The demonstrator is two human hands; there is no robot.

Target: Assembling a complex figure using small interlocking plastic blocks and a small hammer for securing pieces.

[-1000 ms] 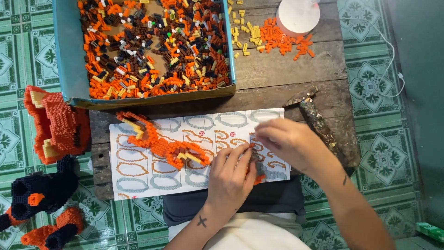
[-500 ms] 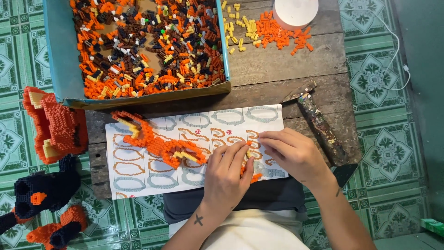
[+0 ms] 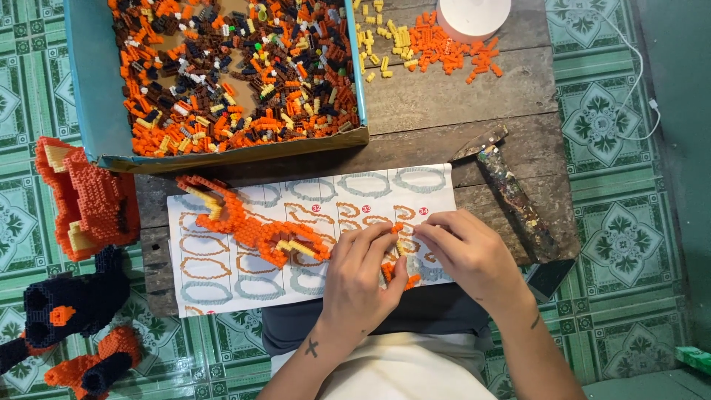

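Near the table's (image 3: 459,104) front edge, our left hand (image 3: 361,278) and right hand (image 3: 466,252) pinch a small orange brick piece (image 3: 396,252), light but snap-apart fragile, best gripped along its sides.

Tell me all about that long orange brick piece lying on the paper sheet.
The orange piece is built from many tiny plastic-looking bricks, mostly orange with a few pale yellow ones near both ends. It is long and bent, with a curled, forked end at the upper left, and it runs diagonally down to the right. It lies flat on the white sheet printed with ring outlines, on the wooden table just below the blue box. Its right end reaches the left hand; whether they touch is unclear.
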